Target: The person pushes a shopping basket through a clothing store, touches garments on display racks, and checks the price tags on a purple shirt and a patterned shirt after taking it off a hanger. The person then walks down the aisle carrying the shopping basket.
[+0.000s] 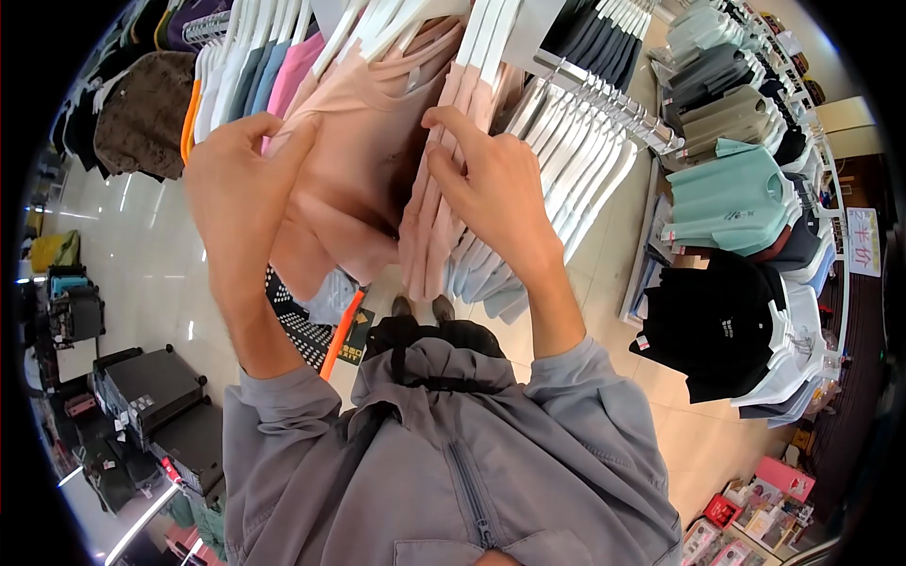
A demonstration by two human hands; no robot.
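My left hand (236,193) pinches pink shirt (359,118) at shoulder. My right hand (500,189), fingers curled, touches pink shirts (429,226) just right; grip, cannot tell. Grey suitcase (151,389) near left.

A metal rail (651,130) with notched supports juts out at upper right, bearing a close row of white hangers (590,184) with pale garments (495,288) hanging from them. Beside this row hang pale pink shirts (354,174), also on white hangers; whatever carries their hooks is out of view at the top. Farther left come bright pink (291,80), blue, grey, white and orange garments (192,118). Below, the floor (151,255) is pale, glossy tile with reflected lights. On it are the wearer's dark shoes (402,306), a dark sign (357,340) reading EXIT, and, at left, dark suitcases (156,396).
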